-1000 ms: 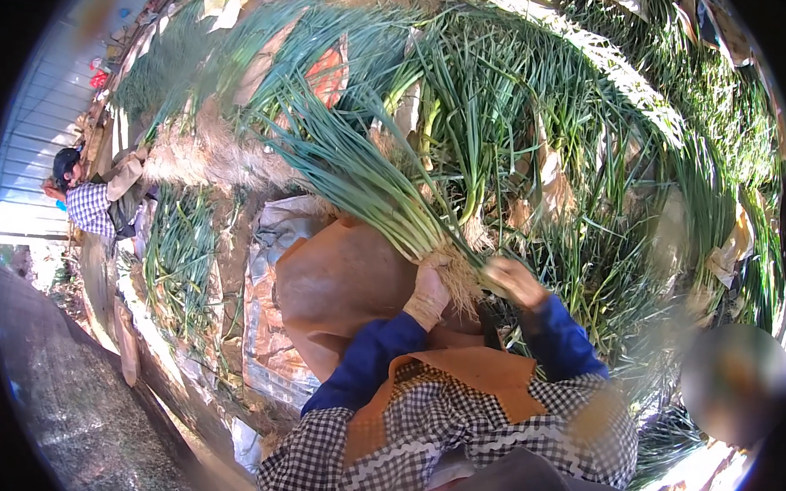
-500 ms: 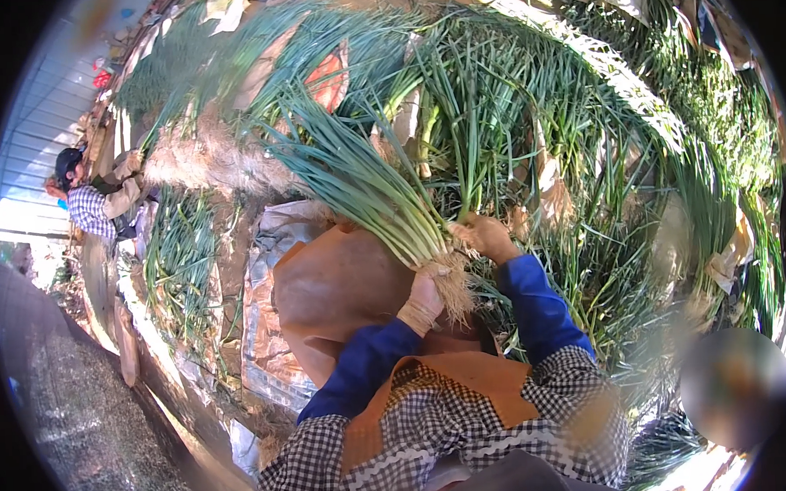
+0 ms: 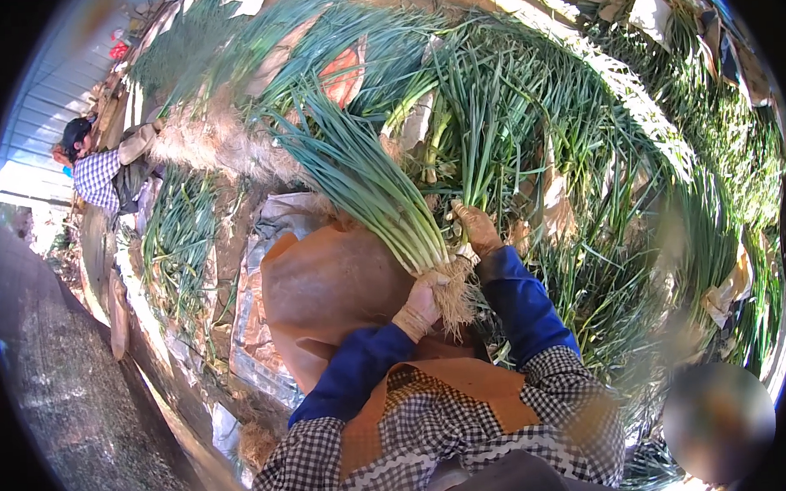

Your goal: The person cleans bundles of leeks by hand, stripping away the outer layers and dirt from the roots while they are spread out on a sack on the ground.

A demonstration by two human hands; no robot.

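Head view: front and centre, a bundle of green onions (image 3: 369,190) slants up and to the left, its lower part over the brown apron (image 3: 333,278), root end nearest the person.
Left hand (image 3: 419,303): clenched round the bundle's root end, and there are the pale roots (image 3: 456,308), hanging just beside the fingers.
Right hand (image 3: 477,229): just right of the bundle, fingers curled at the foot of more green stalks (image 3: 476,147); whether it grips them, I cannot tell.
Sleeves: blue (image 3: 527,306) over both forearms, black-and-white checks above.
Heap: loose onions (image 3: 600,212) spread all over the right side.
Far left: a co-worker (image 3: 96,178) in a checked shirt, arm stretched toward a row of roots (image 3: 221,143).
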